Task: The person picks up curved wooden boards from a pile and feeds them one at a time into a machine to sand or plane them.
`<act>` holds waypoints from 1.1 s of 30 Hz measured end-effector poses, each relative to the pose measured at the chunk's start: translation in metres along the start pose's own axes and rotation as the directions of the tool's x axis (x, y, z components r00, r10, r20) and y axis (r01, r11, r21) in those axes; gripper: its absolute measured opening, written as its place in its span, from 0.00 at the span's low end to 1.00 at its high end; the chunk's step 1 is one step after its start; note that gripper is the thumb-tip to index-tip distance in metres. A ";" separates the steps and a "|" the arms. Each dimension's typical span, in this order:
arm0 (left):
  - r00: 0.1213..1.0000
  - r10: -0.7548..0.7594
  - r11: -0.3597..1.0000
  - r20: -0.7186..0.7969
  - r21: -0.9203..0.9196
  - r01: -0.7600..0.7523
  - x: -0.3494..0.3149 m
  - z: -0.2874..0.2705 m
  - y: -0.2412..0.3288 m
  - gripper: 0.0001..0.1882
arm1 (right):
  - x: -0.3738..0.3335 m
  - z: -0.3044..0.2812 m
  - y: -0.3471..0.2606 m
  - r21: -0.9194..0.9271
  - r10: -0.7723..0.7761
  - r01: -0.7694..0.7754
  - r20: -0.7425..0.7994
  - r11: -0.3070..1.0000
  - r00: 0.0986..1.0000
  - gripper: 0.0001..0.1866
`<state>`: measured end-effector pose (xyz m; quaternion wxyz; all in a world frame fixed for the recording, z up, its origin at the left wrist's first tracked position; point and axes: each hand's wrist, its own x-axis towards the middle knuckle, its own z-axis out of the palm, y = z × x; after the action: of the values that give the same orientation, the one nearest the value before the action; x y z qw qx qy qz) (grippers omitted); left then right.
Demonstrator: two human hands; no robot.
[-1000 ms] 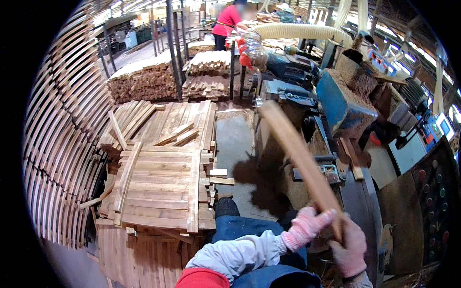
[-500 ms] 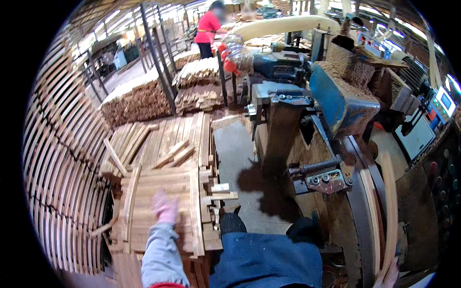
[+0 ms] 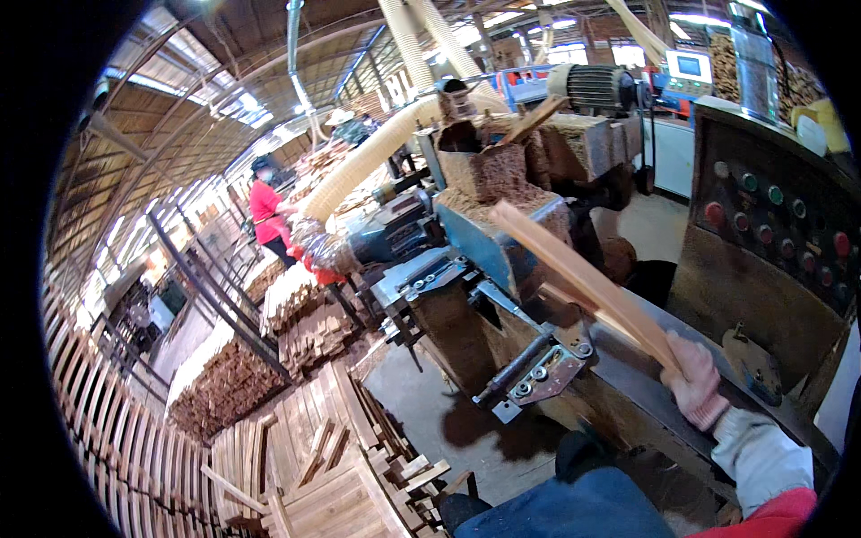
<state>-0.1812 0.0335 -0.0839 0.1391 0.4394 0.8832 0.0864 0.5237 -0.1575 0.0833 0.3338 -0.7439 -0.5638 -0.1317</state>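
My right hand (image 3: 695,381), in a pinkish glove or cuff, is closed around the near end of a long wooden strip (image 3: 585,280). The strip slants up and away to the left, its far end raised in front of the blue, sawdust-covered machine housing (image 3: 475,238). Partly hidden beneath it, another strip (image 3: 567,298) lies along the machine's metal bed (image 3: 641,381). A bracket with a round bar (image 3: 538,368) is fixed at the bed's left side. My left hand is out of view.
Stacked planks (image 3: 305,403) with loose pieces on top stand at lower left, beside a slatted wood stack (image 3: 134,439). A button panel (image 3: 771,224) rises on the right. A person in red (image 3: 265,211) stands at far left, past dark metal posts (image 3: 215,287).
The view has swung right toward the machine. My right hand has come up and forward with the strip, which was upright near the right edge. My left hand, earlier over the planks, has left view.
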 end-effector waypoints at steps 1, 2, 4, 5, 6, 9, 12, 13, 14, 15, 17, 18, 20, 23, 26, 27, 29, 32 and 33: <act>1.000 -0.015 0.998 0.003 -0.067 0.015 0.001 0.003 -0.001 0.31 | -0.022 -0.018 -0.003 -0.018 0.008 -0.007 0.024 1.000 1.000 0.37; 0.999 -0.033 0.989 0.001 -0.146 0.033 0.000 0.004 -0.001 0.32 | -0.047 -0.039 0.000 -0.059 0.030 -0.027 0.052 0.998 0.998 0.37; 0.998 -0.059 0.941 -0.001 -0.333 0.055 -0.003 0.001 0.003 0.32 | -0.100 -0.087 0.005 -0.129 0.119 -0.105 0.107 0.986 0.987 0.37; 0.997 -0.077 0.901 -0.006 -0.430 0.067 -0.008 -0.002 0.006 0.32 | -0.126 -0.110 0.006 -0.154 0.185 -0.163 0.138 0.974 0.973 0.37; 0.996 -0.092 0.848 -0.001 -0.524 0.078 -0.010 -0.002 0.008 0.32 | -0.149 -0.132 0.004 -0.208 0.208 -0.176 0.141 0.962 0.968 0.35; 0.989 -0.148 0.662 0.024 -0.741 0.117 -0.027 -0.002 0.008 0.33 | -0.154 -0.169 -0.012 -0.305 0.310 -0.228 0.253 0.925 0.916 0.28; 0.984 -0.174 0.471 0.033 -0.875 0.113 -0.056 -0.006 0.014 0.34 | -0.140 -0.166 -0.004 -0.321 0.185 -0.082 0.309 0.944 0.933 0.25; 0.984 -0.176 0.409 0.038 -0.906 0.108 -0.068 -0.008 0.015 0.34 | -0.133 -0.157 0.003 -0.317 0.098 0.006 0.311 0.948 0.945 0.25; 0.984 -0.175 0.352 0.040 -0.931 0.100 -0.081 -0.009 0.019 0.35 | -0.124 -0.140 0.010 -0.304 0.050 0.023 0.229 0.953 0.972 0.22; 0.985 -0.170 0.298 0.030 -0.951 0.081 -0.096 -0.015 0.018 0.35 | -0.113 -0.122 0.019 -0.286 -0.007 0.049 0.145 0.957 0.989 0.20; 0.988 -0.148 0.193 0.039 -0.979 0.068 -0.121 -0.011 0.021 0.36 | -0.064 -0.097 0.023 -0.155 -0.151 0.171 0.134 0.973 0.979 0.18; 0.991 -0.136 0.164 0.013 -0.986 0.035 -0.142 -0.022 0.020 0.36 | -0.040 -0.079 0.021 -0.024 -0.197 0.202 0.140 0.979 0.970 0.18; 0.996 -0.088 0.083 0.003 -0.996 0.011 -0.174 -0.025 0.029 0.37 | 0.002 -0.056 0.003 0.034 -0.290 0.289 0.164 0.957 0.943 0.16; 0.989 0.145 -0.028 -0.016 -1.000 -0.012 -0.214 -0.021 0.082 0.38 | 0.034 -0.016 0.006 -0.045 -0.273 0.286 0.185 0.957 0.944 0.17; 0.826 0.540 -0.244 -0.163 -0.969 -0.031 -0.266 -0.016 0.178 0.49 | 0.028 0.010 -0.002 0.173 -0.324 0.295 0.175 0.940 0.930 0.23; 0.829 0.547 -0.125 -0.113 -0.991 -0.052 -0.276 0.001 0.189 0.48 | 0.028 0.002 -0.037 0.350 -0.366 0.270 0.244 0.897 0.898 0.28; 0.695 0.704 -0.082 0.150 -0.954 0.288 -0.316 0.019 0.234 0.41 | 0.010 -0.022 -0.104 0.563 -0.427 0.159 0.384 0.811 0.818 0.41; 0.467 0.884 -0.050 0.032 -0.986 0.162 -0.410 0.014 0.288 0.36 | -0.030 -0.054 -0.110 0.514 -0.339 0.126 0.345 0.848 0.876 0.44; 0.306 0.952 -0.050 0.014 -0.979 0.200 -0.413 0.024 0.292 0.42 | -0.046 -0.064 -0.095 0.408 -0.247 0.107 0.308 0.907 0.919 0.44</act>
<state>0.2837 -0.1214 0.0437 0.7212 0.5023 0.1732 0.4445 0.4320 -0.2198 0.1381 0.3528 -0.6204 -0.6951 0.0863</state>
